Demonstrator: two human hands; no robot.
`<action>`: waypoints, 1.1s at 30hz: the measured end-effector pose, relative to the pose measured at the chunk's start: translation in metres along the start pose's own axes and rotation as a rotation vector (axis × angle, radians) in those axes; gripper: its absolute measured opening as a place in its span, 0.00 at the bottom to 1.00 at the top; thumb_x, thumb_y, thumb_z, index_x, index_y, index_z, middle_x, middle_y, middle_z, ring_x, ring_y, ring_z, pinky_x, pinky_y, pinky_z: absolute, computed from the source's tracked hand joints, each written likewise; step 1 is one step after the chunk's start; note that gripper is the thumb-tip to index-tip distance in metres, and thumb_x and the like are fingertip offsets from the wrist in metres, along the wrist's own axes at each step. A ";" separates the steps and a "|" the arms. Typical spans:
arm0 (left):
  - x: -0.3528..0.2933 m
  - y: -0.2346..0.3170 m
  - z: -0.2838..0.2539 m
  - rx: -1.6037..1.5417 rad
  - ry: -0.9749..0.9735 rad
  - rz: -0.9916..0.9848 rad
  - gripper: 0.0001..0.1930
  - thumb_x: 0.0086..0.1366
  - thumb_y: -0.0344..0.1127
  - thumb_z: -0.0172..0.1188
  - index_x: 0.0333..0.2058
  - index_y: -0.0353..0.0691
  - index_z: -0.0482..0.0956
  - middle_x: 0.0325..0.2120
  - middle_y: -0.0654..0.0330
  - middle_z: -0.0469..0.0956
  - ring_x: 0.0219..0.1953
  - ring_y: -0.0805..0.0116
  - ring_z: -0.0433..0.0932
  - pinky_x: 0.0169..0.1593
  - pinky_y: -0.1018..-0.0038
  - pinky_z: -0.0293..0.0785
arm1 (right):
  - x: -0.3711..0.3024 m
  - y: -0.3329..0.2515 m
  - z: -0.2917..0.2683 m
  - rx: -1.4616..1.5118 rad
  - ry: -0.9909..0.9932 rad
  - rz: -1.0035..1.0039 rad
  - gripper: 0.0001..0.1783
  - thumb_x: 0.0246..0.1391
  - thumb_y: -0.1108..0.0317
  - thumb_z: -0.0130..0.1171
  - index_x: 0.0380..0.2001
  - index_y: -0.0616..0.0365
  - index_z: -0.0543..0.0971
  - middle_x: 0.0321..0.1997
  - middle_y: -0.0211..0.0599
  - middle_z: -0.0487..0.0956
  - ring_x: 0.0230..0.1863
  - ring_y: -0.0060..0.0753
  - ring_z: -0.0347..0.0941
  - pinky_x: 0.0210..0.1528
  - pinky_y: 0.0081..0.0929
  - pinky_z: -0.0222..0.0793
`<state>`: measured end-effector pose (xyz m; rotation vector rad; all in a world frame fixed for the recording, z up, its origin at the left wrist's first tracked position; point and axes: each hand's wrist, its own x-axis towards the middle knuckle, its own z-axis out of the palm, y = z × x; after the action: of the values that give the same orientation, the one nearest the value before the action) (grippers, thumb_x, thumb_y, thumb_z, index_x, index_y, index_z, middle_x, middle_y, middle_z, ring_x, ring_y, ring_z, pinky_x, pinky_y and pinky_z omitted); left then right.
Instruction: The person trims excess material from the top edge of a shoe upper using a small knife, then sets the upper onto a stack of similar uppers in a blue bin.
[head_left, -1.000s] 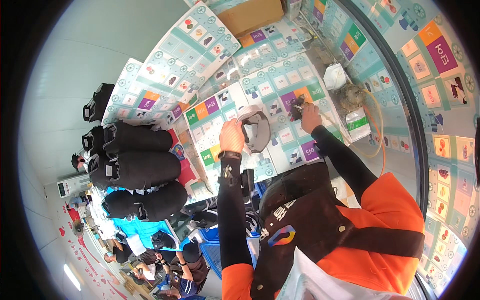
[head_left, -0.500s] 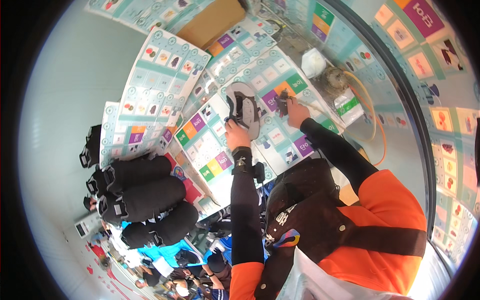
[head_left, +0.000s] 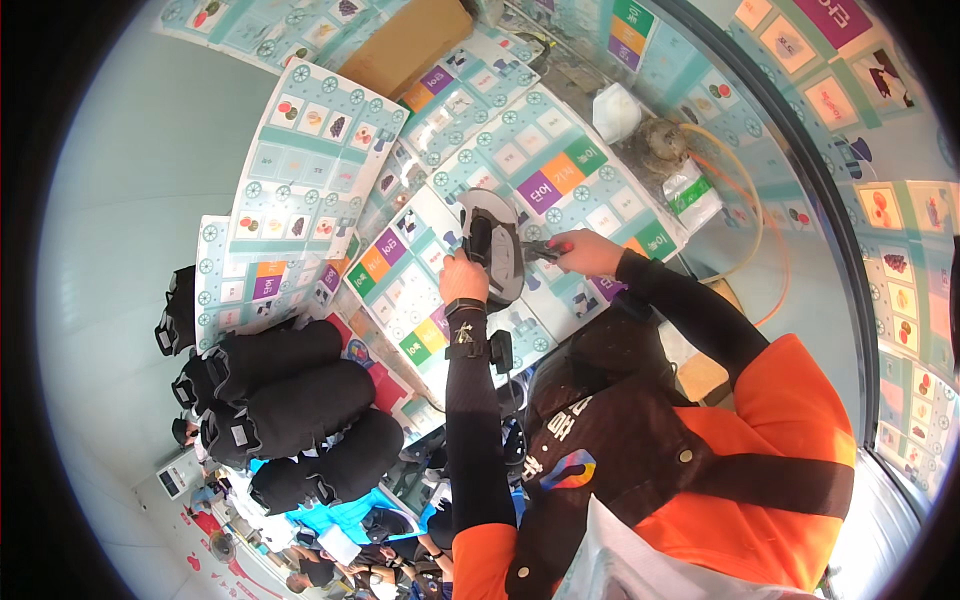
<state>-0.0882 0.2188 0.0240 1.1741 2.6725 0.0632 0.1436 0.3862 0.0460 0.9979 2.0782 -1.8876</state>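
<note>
A grey and black cap (head_left: 508,262) lies tilted over the sheet-covered table, its inside turned partly toward me. My left hand (head_left: 463,276) is closed on the cap's near left edge. To the right of it, my right hand (head_left: 590,252) grips a small dark hand tool (head_left: 542,251) with a bit of red at the handle. The tool's dark tip reaches the right edge of the cap; whether it touches is hard to make out. A black sleeve covers each forearm, and a dark band with a small black device (head_left: 501,350) sits at my left wrist.
Stacks of nested black caps (head_left: 300,405) stand at the left. Printed sheets (head_left: 620,190) cover the table and lean as panels at the back left. A brown cardboard piece (head_left: 408,42), a metal device with hoses (head_left: 662,145) and a white packet (head_left: 692,197) lie farther back.
The right hand has brought the tool nearer to me and left, against the cap's right side. The cap has turned and come slightly nearer, with the left hand still on it.
</note>
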 end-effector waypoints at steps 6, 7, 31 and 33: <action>0.002 0.004 -0.016 -0.147 -0.048 -0.038 0.20 0.68 0.45 0.58 0.50 0.35 0.81 0.43 0.34 0.79 0.51 0.34 0.77 0.57 0.50 0.75 | 0.006 0.006 0.016 -0.271 0.229 -0.077 0.15 0.51 0.62 0.57 0.39 0.60 0.79 0.37 0.60 0.81 0.43 0.68 0.76 0.45 0.53 0.72; 0.002 0.001 -0.016 -0.143 -0.053 -0.028 0.22 0.69 0.47 0.58 0.50 0.35 0.81 0.43 0.34 0.79 0.51 0.34 0.77 0.57 0.50 0.74 | 0.005 0.007 0.016 -0.274 0.226 -0.079 0.15 0.51 0.62 0.57 0.39 0.60 0.79 0.37 0.60 0.81 0.43 0.68 0.76 0.45 0.53 0.72; 0.071 -0.009 -0.028 -0.289 -0.124 0.112 0.43 0.66 0.66 0.59 0.59 0.26 0.75 0.49 0.31 0.80 0.54 0.35 0.79 0.59 0.55 0.74 | 0.009 0.002 0.026 -0.223 0.307 -0.118 0.16 0.50 0.63 0.54 0.40 0.55 0.83 0.33 0.56 0.83 0.40 0.64 0.79 0.43 0.54 0.74; 0.086 -0.002 -0.028 -0.313 -0.141 0.118 0.43 0.67 0.64 0.59 0.60 0.24 0.73 0.51 0.29 0.78 0.55 0.35 0.77 0.60 0.54 0.73 | 0.008 0.004 0.025 -0.225 0.236 -0.110 0.16 0.50 0.63 0.55 0.40 0.55 0.84 0.33 0.56 0.83 0.40 0.64 0.79 0.43 0.54 0.74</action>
<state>-0.1522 0.2819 0.0352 1.1830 2.3622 0.3885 0.1321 0.3655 0.0342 1.1169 2.4602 -1.5998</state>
